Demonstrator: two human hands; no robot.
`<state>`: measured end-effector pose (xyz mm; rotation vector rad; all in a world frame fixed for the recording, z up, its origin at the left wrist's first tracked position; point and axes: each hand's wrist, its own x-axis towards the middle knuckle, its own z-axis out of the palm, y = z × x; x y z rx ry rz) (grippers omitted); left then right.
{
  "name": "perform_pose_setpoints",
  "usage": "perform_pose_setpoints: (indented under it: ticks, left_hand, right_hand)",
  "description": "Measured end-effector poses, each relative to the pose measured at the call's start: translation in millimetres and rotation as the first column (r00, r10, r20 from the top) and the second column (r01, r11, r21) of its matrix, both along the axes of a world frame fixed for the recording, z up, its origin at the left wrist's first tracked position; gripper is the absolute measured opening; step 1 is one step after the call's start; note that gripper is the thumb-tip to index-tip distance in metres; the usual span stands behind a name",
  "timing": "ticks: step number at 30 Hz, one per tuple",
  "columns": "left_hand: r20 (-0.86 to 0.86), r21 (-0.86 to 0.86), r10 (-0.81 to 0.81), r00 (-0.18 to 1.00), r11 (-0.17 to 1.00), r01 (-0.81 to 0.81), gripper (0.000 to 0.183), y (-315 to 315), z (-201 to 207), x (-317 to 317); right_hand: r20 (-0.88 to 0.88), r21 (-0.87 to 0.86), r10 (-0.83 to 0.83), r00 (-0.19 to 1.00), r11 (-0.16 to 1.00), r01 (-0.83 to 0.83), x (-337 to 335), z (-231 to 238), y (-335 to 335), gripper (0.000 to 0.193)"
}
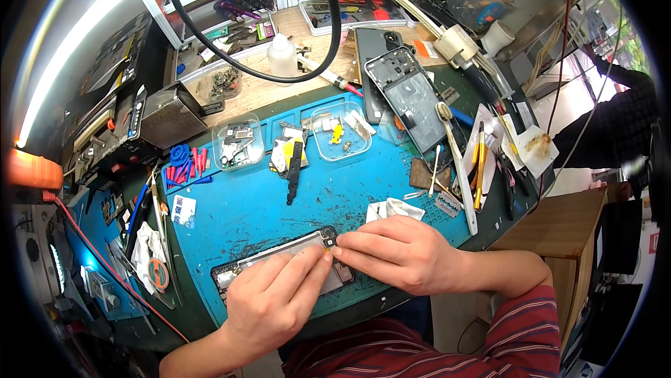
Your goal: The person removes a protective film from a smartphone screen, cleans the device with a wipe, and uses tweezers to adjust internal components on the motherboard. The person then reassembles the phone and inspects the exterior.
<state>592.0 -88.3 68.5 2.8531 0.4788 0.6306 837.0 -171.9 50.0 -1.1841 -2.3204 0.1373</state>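
An opened smartphone (225,277) lies slantwise near the front edge of the blue mat, its black frame and grey inside showing. Over its right end, by the camera opening, my two hands meet at the fingertips. The left hand (271,295) lies across the phone with its fingers closed in a pinch. From the right, my right hand (409,255) reaches in, thumb and fingers pressed together. A tiny orange-yellow bit shows between the fingertips, too small to name. Both hands cover much of the phone's lower side. Just beyond my right hand sits a crumpled white tissue (393,210).
On the blue mat (244,203) stand two clear tubs (237,158) (319,156) of small parts, a black strip (294,175) between them. At right lie a phone frame (412,95), a brush (458,168), a razor blade (448,204) and tweezers (479,175). A black cable (335,28) arches overhead.
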Motion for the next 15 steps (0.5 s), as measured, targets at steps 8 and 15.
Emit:
perform_pose_setpoints:
  ticks: [8,15]
  left_hand:
    - [-0.001,-0.049,0.039,0.999,0.998,-0.039,0.038,-3.7,2.6,2.6]
    - [-0.004,-0.044,0.041,0.999,0.998,-0.041,0.039,-3.8,2.8,2.6]
  right_hand:
    - [0.006,-0.01,-0.01,1.0,1.0,0.01,-1.4,2.1,-0.7,0.043]
    - [0.009,-0.006,-0.012,1.0,1.0,0.012,-1.7,1.2,-0.5,0.043]
